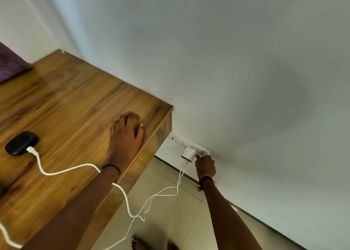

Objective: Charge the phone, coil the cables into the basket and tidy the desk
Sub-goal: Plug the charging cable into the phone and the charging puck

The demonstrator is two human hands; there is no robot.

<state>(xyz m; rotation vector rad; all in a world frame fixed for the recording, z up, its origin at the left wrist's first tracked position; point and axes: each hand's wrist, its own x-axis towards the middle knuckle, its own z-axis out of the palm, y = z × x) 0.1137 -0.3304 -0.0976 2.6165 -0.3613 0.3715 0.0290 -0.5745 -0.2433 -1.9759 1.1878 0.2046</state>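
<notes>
A black rounded device (21, 143) lies on the wooden desk (75, 102) with a thick white cable (62, 171) plugged into it. The cable crosses the desk, passes under my left forearm and drops over the edge toward the floor. A white charger (188, 153) sits in the wall socket strip (177, 139) low beside the desk, with thin white cables (161, 193) hanging from it. My left hand (125, 136) rests on the desk near its corner and holds nothing. My right hand (205, 166) reaches down, one extended finger touching the socket plate right next to the charger.
A purple cloth (9, 66) lies at the desk's far left. The desk stands against a plain white wall. Below are pale floor tiles, a dark skirting line and my bare feet (140, 244). Another stretch of white cable (5, 234) runs off the desk's near left edge.
</notes>
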